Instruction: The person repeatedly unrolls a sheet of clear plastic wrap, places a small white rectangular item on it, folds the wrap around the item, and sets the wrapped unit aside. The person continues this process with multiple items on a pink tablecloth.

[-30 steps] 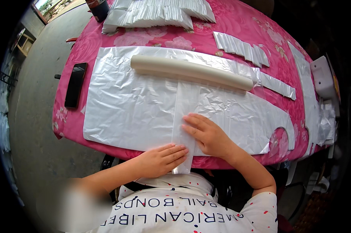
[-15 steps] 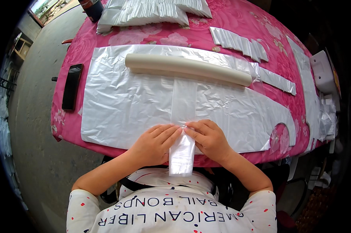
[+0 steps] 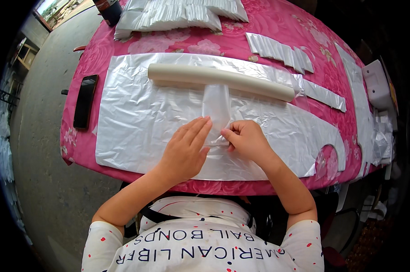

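A narrow folded clear plastic bag (image 3: 216,106) lies on a large stack of white plastic bags (image 3: 137,122), its far end against a pale cardboard tube (image 3: 221,80). My left hand (image 3: 187,147) rests flat beside the folded bag's near part, fingers stretched out and together. From the other side, my right hand (image 3: 246,139) pinches the near edge of the folded bag between thumb and bent fingers. Part of that edge is hidden by the fingers. The tube lies crosswise over the stack, beyond both hands.
On the pink flowered tablecloth (image 3: 323,38) are a black phone (image 3: 85,102) at left, a big pile of folded bags (image 3: 178,17) at the back, and a smaller row of folded bags (image 3: 280,53). A dark jar (image 3: 108,11) stands far left; a white container (image 3: 377,84) is far right.
The folded bag's near end, which hung over the table edge toward me, is now turned up onto the stack. Both hands have moved farther from me; the left has flattened.
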Motion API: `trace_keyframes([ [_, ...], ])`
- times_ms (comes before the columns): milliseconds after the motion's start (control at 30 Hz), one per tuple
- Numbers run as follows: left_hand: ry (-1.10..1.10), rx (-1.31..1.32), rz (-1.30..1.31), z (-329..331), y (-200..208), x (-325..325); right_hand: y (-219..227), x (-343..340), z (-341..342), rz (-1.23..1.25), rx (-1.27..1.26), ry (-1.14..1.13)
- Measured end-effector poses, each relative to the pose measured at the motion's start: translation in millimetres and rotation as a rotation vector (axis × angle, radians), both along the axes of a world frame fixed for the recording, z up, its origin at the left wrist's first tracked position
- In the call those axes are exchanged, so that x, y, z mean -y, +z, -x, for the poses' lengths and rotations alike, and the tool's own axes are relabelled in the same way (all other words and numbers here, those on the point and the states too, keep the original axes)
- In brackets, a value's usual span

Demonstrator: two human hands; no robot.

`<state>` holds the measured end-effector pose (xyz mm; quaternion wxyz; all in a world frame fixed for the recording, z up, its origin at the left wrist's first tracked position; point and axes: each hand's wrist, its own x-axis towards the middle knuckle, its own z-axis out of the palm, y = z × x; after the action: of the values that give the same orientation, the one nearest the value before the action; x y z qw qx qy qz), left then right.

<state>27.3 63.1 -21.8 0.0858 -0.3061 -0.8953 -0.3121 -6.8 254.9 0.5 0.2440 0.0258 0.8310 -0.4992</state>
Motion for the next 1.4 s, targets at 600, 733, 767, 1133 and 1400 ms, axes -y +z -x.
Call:
trace_keyframes([
  [600, -0.027, 0.108, 0.292, -1.9, -7.2, -11.0, -25.5, -15.9, -7.9, -0.476, -1.091, 0.519],
  [733, -0.044, 0.091, 0.278, 4.0, -1.8, -9.9, -23.7, -23.2, 8.7, -0.373, -0.938, 0.615],
  [767, -0.043, 0.085, 0.288, 4.5, -0.4, -10.0, -21.7, -25.4, 12.2, -0.342, -0.91, 0.611],
  [1133, -0.084, -0.24, 0.356, 16.0, -10.1, -9.4, -27.4, -24.2, 14.4, -0.224, -1.02, 0.495],
  [1400, -0.181, -0.122, 0.109, -23.9, -9.9, 15.5, -32.5, -12.3, -31.9, -0.214, -1.155, 0.587],
])
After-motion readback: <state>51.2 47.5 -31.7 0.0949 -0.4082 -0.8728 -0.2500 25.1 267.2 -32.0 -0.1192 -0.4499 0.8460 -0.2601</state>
